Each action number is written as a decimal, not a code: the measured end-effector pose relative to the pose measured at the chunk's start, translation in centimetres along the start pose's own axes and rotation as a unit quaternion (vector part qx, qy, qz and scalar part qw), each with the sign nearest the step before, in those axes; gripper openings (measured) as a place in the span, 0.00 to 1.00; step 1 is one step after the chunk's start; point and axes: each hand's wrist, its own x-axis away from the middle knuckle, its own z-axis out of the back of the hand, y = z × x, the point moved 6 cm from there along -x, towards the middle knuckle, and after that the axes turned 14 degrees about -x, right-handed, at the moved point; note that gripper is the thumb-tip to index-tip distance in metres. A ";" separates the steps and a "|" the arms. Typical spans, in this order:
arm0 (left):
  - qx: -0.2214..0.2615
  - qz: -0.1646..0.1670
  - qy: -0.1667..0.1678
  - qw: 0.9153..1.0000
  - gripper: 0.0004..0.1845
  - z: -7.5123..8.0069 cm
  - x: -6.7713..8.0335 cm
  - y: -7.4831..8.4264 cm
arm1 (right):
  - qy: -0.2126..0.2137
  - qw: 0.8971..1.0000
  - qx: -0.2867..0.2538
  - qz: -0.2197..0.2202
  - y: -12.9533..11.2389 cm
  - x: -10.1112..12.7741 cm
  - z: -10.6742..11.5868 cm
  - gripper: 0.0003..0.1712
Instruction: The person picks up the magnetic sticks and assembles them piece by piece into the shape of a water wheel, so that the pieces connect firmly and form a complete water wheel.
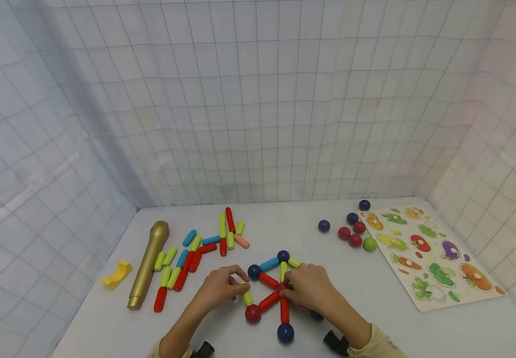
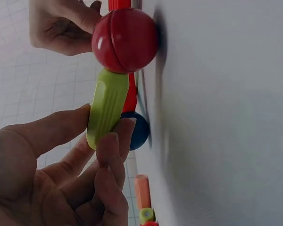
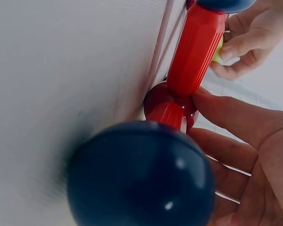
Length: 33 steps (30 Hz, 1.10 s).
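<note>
A flat figure of magnetic rods and balls [image 1: 276,288] lies on the white table [image 1: 374,308] in front of me. My left hand [image 1: 240,289] pinches a light green rod [image 1: 247,297] between thumb and fingers. In the left wrist view that green rod [image 2: 106,108] runs from a red ball [image 2: 125,40] to a blue ball [image 2: 140,131]. My right hand [image 1: 287,289] holds the red centre ball [image 1: 282,287], where several rods meet. The right wrist view shows this red ball [image 3: 167,101], a red rod [image 3: 195,49] and a dark blue ball [image 3: 141,174] close up.
Loose coloured rods [image 1: 195,248] lie at the back left beside a gold toy microphone [image 1: 148,263] and a yellow curved piece [image 1: 117,275]. Several loose balls [image 1: 352,233] sit at the back right, next to a vegetable puzzle board [image 1: 432,253]. Grid-patterned cloth walls enclose the table.
</note>
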 end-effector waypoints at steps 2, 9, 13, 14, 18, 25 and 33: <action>0.005 -0.005 -0.004 1.000 0.14 -0.3 -0.2 0.0 | 0.003 1.000 0.006 0.001 0.0 0.0 0.1 0.15; 0.029 0.008 -0.002 1.000 0.30 -0.8 -1.0 0.5 | 0.004 1.000 0.020 0.006 -0.2 -0.1 0.5 0.14; 0.038 0.003 0.002 0.999 0.35 -1.1 -1.3 0.9 | 0.003 1.000 0.024 0.006 -0.2 -0.1 0.6 0.14; 0.040 0.001 0.002 0.999 0.36 -1.1 -1.4 0.9 | 0.003 1.000 0.025 0.007 -0.3 -0.1 0.5 0.14; 0.047 0.001 0.002 0.999 0.38 -1.4 -1.7 0.9 | 0.004 0.999 0.031 0.012 -0.3 -0.1 0.3 0.14; 0.027 0.006 0.007 1.000 0.32 -1.2 -2.9 0.8 | -0.002 0.999 0.035 0.038 -0.5 -0.2 0.1 0.14; -0.040 0.003 0.043 0.998 0.27 -0.1 -4.9 2.4 | -0.022 0.998 0.010 0.063 0.2 -0.2 0.4 0.11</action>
